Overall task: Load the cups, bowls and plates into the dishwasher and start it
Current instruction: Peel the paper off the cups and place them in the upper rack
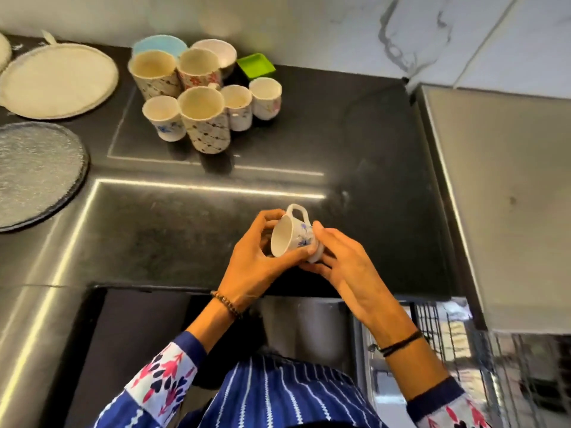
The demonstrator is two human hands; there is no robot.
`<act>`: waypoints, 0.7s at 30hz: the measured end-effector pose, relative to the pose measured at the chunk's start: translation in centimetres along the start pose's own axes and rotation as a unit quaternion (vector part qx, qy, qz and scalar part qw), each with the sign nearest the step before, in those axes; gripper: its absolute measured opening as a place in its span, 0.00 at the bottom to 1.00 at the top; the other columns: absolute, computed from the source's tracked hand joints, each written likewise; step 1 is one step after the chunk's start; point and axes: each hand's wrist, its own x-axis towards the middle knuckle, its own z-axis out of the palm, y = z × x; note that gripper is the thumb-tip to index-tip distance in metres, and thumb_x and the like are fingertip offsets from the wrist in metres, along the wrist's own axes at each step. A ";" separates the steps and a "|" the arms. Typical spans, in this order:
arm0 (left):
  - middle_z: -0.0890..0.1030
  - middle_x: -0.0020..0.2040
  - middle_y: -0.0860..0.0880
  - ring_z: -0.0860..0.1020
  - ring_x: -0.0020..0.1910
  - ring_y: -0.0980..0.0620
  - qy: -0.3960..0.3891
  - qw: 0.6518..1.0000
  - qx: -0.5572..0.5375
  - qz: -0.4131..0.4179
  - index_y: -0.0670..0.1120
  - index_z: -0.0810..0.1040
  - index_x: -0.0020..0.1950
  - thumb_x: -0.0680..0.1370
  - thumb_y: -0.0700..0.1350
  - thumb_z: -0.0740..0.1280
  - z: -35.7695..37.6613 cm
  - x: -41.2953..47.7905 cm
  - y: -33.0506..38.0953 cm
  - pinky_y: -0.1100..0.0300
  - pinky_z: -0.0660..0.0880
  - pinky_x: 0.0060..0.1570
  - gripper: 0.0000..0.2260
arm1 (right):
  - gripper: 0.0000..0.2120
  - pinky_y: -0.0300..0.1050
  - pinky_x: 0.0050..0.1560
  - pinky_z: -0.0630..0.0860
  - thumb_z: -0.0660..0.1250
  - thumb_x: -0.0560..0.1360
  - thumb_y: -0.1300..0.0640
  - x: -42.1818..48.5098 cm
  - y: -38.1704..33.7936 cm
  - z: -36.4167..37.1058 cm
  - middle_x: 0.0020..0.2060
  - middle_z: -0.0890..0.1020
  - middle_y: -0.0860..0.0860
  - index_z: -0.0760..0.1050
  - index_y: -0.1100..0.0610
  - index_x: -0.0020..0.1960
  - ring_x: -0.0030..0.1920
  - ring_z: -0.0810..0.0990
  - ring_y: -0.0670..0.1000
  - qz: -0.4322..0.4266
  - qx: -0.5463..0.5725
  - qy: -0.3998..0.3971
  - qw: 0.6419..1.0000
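Observation:
A small white teacup (pixel 292 234) with a blue flower and a loop handle lies tilted on its side between both hands, above the black counter's front edge. My left hand (pixel 256 257) curls around its rim side and underside. My right hand (pixel 343 261) grips its base. Several more cups and mugs (pixel 204 118) cluster at the back of the counter, with a blue bowl (pixel 159 46) and a white bowl (pixel 221 52) behind them. A white plate (pixel 58 81) and a grey glass plate (pixel 34 171) lie at the left. The dishwasher rack (pixel 482 359) shows at the lower right.
A green square container (pixel 255 65) sits behind the cups. The black counter (pixel 355 143) runs to a marble wall at the back. A steel-grey surface (pixel 506 196) stands at the right. A dark cabinet front lies below the counter.

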 end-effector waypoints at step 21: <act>0.78 0.60 0.53 0.79 0.56 0.55 -0.266 0.951 0.155 0.010 0.55 0.72 0.66 0.68 0.42 0.77 29.9 -11.5 -5.0 0.59 0.79 0.54 0.29 | 0.22 0.48 0.55 0.80 0.69 0.75 0.53 -17.2 11.6 -31.0 0.55 0.84 0.60 0.75 0.64 0.64 0.51 0.85 0.54 0.040 0.156 0.168 0.973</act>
